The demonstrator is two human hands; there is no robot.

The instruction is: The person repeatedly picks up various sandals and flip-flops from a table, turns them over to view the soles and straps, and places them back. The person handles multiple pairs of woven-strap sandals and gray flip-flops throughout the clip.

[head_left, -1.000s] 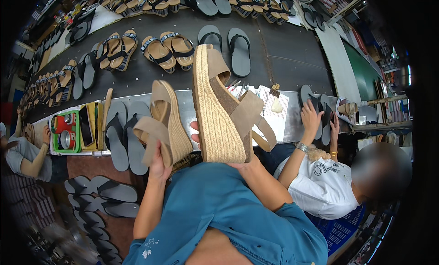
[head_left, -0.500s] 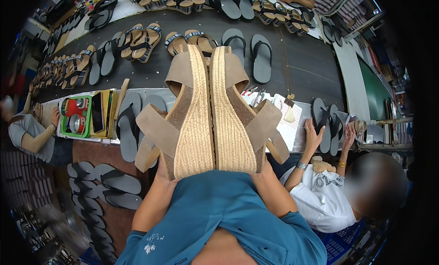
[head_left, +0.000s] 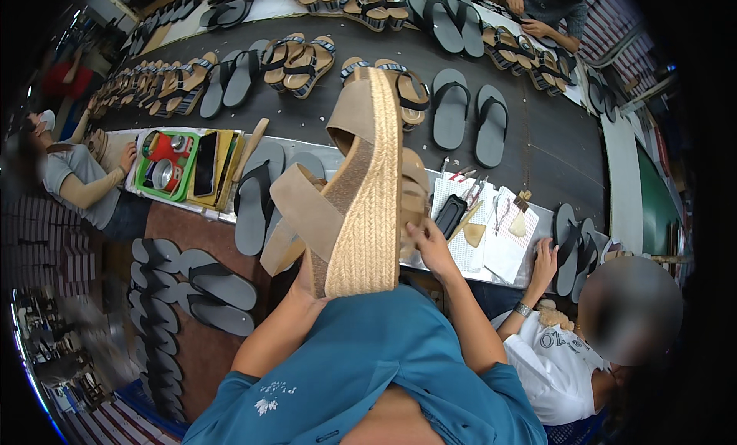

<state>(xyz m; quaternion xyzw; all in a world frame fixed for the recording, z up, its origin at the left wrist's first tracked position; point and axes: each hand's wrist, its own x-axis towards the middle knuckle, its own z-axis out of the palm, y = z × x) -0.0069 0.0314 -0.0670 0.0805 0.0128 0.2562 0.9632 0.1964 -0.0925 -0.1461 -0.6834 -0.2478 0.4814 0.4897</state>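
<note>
A wedge sandal [head_left: 361,207] with taupe straps and a braided straw-coloured sole stands toe-up in front of me, side toward me. My left hand [head_left: 309,282] holds it by the heel; most of its fingers are hidden behind the sandal. Partly covered by it, a second taupe wedge sandal [head_left: 415,185] shows farther off and lower. My right hand [head_left: 434,249] grips that one near its heel end, thumb and fingers closed against it. Whether the second sandal rests on the table is hidden.
Grey flip-flops [head_left: 451,111] and striped wedge sandals [head_left: 309,65] line the dark belt [head_left: 553,130]. Tools lie on white sheets [head_left: 503,253] at right. A green tray [head_left: 184,185] holds cans at left. A co-worker's hand [head_left: 545,264] is near flip-flops at right; others work farther off.
The two wedge sandals, earlier held side by side, are now apart. My right hand has moved its sandal farther away and lower, behind the left one. The view has shifted left.
</note>
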